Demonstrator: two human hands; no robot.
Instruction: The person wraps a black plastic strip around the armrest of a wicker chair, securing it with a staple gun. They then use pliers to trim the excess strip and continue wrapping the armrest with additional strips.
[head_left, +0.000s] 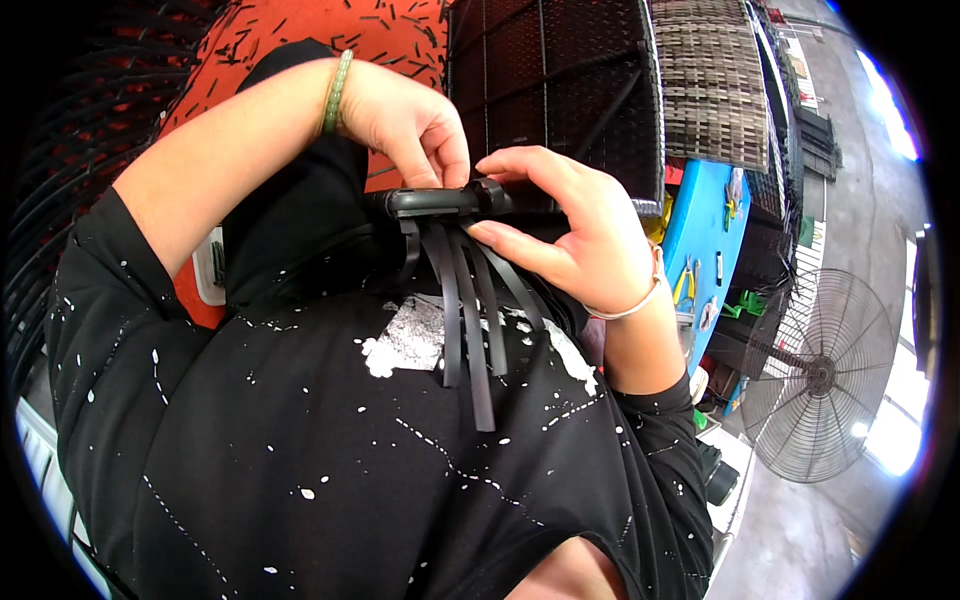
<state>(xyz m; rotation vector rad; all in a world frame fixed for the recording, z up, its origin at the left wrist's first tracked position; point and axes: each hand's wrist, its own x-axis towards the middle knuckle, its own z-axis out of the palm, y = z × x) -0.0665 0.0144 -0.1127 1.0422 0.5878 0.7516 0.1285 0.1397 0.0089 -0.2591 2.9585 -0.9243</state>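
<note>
Across my lap lies the dark edge of a frame piece (435, 201), wrapped in black strips. Several flat black plastic strips (470, 330) hang from it, their loose ends over my black shirt. My left hand (405, 125) is above the edge, thumb and fingers pinched together at its top. Whatever that pinch holds is too small to make out. From the right, my right hand (585, 220) grips the edge's right end, where a strip curls (488, 196), its index finger above and thumb below.
A dark woven panel (550, 80) stands just beyond my hands, with a grey-brown woven piece (710, 80) beside it. Short black scraps litter the red surface (310, 40). On the right are a blue table (705, 210) with pliers (685, 282) and a large fan (820, 375).
</note>
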